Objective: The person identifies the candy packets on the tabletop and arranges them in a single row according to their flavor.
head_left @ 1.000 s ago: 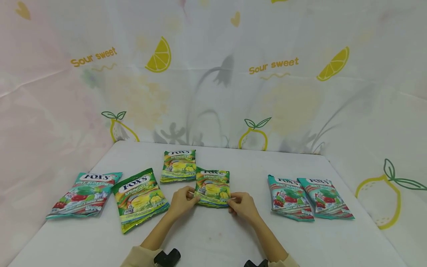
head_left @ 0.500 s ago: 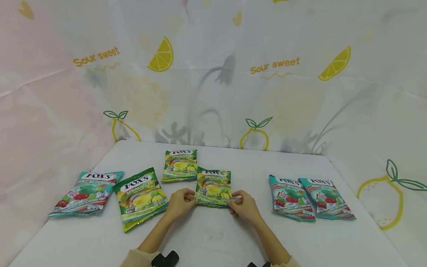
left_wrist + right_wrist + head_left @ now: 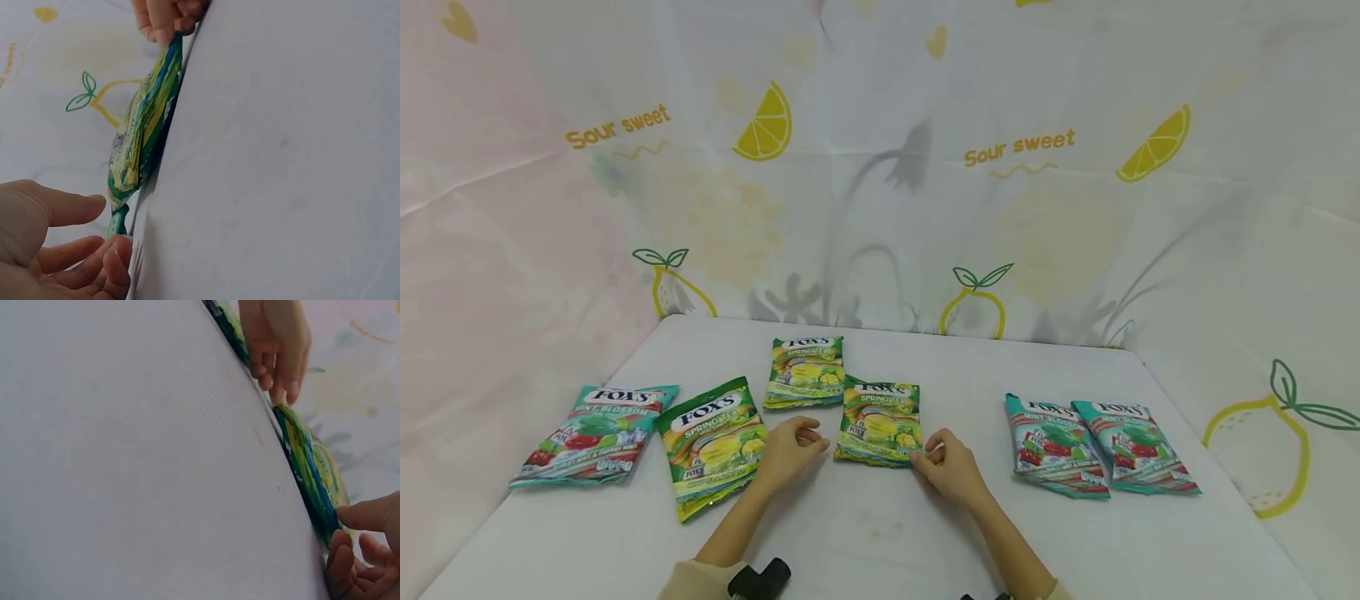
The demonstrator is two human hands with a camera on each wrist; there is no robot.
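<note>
A green and yellow Spring Tea candy bag (image 3: 878, 422) lies face up in the middle of the white table. My right hand (image 3: 951, 468) pinches its near right corner, thumb on top, as the right wrist view also shows. To its left, my left hand (image 3: 792, 454) is relaxed and holds nothing; its thumb and fingers stand apart beside the bag in the left wrist view. Just behind that hand is a second Spring Tea bag (image 3: 805, 372). Left of it, another Spring Tea bag (image 3: 715, 450) lies tilted, partly covered by the left hand.
On the far left lies a teal and red Mint Blossom candy bag (image 3: 593, 437). Two more, an inner Mint Blossom bag (image 3: 1056, 446) and an outer Mint Blossom bag (image 3: 1137, 448), lie side by side at the right. A lemon-printed cloth (image 3: 865, 208) hangs behind the table.
My left hand has let go of the middle candy bag's near left corner and drawn back to the left. The right hand stays at its corner, and the bag has barely moved.
</note>
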